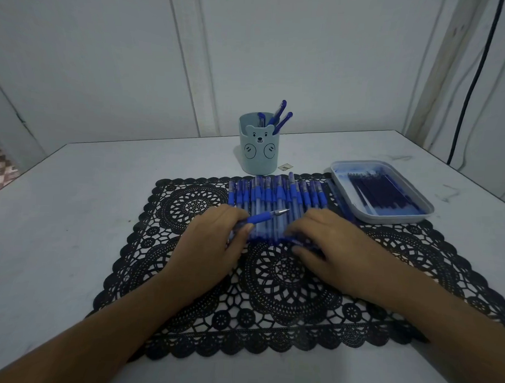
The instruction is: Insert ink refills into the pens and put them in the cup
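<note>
While the left hand (215,238) pinches a pen (266,216), tip pointing right, over the row of pens (277,195) on the mat (271,280), fingers (295,230) of the right hand (324,242) curl at the row's near end; I can't tell if they hold anything. The cup (258,151) behind the row holds three pens (279,115). The refills (380,193) are in the tray (387,218), right side. Looks mid-assembly to me. Next: finish this pen, lift it into the cup.

pen (266,216) rear: inside left hand (215,241) | right hand (326,245) grip: unclear | refills (385,193) (blurred)
</note>
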`<act>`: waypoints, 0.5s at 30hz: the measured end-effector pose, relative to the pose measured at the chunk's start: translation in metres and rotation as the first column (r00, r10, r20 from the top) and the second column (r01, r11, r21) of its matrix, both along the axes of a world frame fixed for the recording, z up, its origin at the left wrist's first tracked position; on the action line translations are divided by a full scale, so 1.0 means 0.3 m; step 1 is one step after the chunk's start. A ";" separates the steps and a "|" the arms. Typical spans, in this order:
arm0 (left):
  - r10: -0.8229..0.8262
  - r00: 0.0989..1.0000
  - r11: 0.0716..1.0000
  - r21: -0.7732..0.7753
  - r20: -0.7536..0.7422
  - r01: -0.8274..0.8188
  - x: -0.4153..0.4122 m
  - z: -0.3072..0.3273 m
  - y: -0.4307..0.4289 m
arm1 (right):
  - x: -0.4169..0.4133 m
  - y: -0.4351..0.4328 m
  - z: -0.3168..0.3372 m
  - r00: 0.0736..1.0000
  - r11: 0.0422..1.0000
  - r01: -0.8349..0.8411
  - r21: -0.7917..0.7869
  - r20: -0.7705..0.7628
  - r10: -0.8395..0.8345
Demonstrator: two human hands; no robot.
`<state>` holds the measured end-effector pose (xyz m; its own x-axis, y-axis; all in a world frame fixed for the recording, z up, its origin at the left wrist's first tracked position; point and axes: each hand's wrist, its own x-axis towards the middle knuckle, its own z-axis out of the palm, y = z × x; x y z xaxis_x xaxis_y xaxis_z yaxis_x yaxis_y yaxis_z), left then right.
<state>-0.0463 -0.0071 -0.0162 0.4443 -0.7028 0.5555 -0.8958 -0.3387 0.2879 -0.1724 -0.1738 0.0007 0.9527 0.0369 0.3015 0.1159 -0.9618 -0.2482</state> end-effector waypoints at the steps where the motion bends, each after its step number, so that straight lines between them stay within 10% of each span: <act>1: -0.003 1.000 1.000 -0.004 0.002 0.003 -0.001 0.000 0.001 | -0.001 0.003 -0.002 1.000 0.999 -0.008 -0.046 -0.015 0.007; 15: -0.190 0.969 0.982 0.048 0.160 0.184 -0.027 0.007 0.004 | 0.005 0.017 0.025 0.988 0.869 0.123 0.479 0.020 -0.151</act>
